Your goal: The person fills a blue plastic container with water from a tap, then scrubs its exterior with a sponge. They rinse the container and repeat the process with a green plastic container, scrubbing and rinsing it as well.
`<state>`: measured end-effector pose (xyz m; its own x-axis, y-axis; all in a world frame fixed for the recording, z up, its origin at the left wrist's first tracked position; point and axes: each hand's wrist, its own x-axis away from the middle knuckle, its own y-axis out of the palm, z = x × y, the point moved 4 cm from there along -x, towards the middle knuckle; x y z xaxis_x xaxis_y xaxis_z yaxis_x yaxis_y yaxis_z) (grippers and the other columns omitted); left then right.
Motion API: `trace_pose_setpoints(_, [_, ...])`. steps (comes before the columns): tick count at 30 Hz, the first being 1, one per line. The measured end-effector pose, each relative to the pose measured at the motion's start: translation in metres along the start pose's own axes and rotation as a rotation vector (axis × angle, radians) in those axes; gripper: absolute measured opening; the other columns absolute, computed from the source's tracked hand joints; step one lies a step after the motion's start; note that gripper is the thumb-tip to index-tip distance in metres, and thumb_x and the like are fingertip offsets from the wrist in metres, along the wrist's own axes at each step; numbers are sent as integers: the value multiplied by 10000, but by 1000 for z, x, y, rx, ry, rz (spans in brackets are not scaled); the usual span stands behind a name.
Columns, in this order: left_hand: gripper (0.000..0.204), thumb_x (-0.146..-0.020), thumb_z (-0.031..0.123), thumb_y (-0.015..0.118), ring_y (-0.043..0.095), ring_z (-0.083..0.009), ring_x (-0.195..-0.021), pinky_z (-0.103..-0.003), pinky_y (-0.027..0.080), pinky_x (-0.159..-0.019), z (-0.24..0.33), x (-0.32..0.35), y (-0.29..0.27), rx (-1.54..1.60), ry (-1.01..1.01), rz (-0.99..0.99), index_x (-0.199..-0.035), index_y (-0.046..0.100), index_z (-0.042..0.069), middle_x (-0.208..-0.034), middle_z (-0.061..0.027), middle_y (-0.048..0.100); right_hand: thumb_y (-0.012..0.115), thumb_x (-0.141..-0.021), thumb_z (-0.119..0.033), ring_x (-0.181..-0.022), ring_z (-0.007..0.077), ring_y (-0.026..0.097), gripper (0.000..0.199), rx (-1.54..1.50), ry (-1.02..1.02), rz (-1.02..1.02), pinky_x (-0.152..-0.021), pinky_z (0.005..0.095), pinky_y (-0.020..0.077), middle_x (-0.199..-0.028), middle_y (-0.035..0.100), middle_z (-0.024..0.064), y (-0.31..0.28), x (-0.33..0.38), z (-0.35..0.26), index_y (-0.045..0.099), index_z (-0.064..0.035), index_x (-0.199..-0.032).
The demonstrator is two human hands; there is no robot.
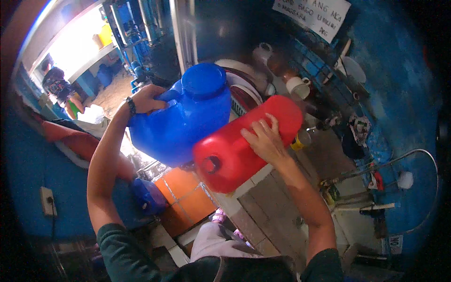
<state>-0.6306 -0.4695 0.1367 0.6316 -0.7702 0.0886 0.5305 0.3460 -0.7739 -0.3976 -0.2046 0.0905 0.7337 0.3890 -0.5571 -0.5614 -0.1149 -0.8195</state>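
My left hand [146, 99] has its fingers wrapped round the handle of a large blue plastic jug [181, 127], whose wide round cap faces up. To the right of it, a red plastic jerrycan [230, 152] lies tilted on its side at the counter's edge, its small dark cap toward the lower left. My right hand [265, 140] grips the jerrycan from above with bent fingers; whether a handle sits beneath them is hidden. The two containers overlap in view, the red one in front of the blue one's lower right side.
A tiled counter [270, 207] runs along my right. Stacked dishes [244, 87] and a pale mug [298, 88] stand behind the containers. A smaller blue container [148, 196] is by the orange tiled floor [188, 199]. A thin hose [434, 181] loops at right. Another person [58, 84] is far left.
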Motion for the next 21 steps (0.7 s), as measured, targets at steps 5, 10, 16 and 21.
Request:
trace_pose_setpoints(5, [295, -730, 241, 638, 579, -129, -518, -271, 469, -471, 14, -64, 30, -39, -23, -75, -912, 638, 8, -611, -58, 591, 502, -794, -131, -901, 230, 510, 256, 11, 2, 11, -948, 527, 307, -876, 513, 54, 9, -16, 3, 572, -160, -1038])
trace_pose_setpoints(10, [368, -739, 275, 639, 600, -139, -583, -281, 490, -529, 19, -102, 41, -59, 100, 17, -981, 632, -2, -683, -81, 616, 541, -764, -134, -955, 258, 531, 325, 89, 107, -24, -954, 535, 306, -1007, 533, 110, -12, -41, -5, 590, -166, -1084])
trace_pose_setpoints(16, [486, -771, 391, 643, 576, -322, -980, -386, 445, -846, 74, -74, 31, -400, 285, 138, -1055, 598, 0, -1041, -183, 598, 499, -789, -164, -1001, 300, 522, 457, -209, 321, 270, -851, 425, 448, -1045, 552, 125, -5, 77, -82, 489, -155, -1246])
trace_pose_setpoints(21, [490, -766, 287, 641, 463, -350, -1126, -424, 373, -941, 151, 4, 84, -369, 671, 264, -1165, 520, 30, -1165, -167, 531, 558, -750, -156, -1090, 334, 472, 532, -531, 723, -239, -892, 429, 427, -1203, 472, 164, 174, 197, -145, 452, -106, -1268])
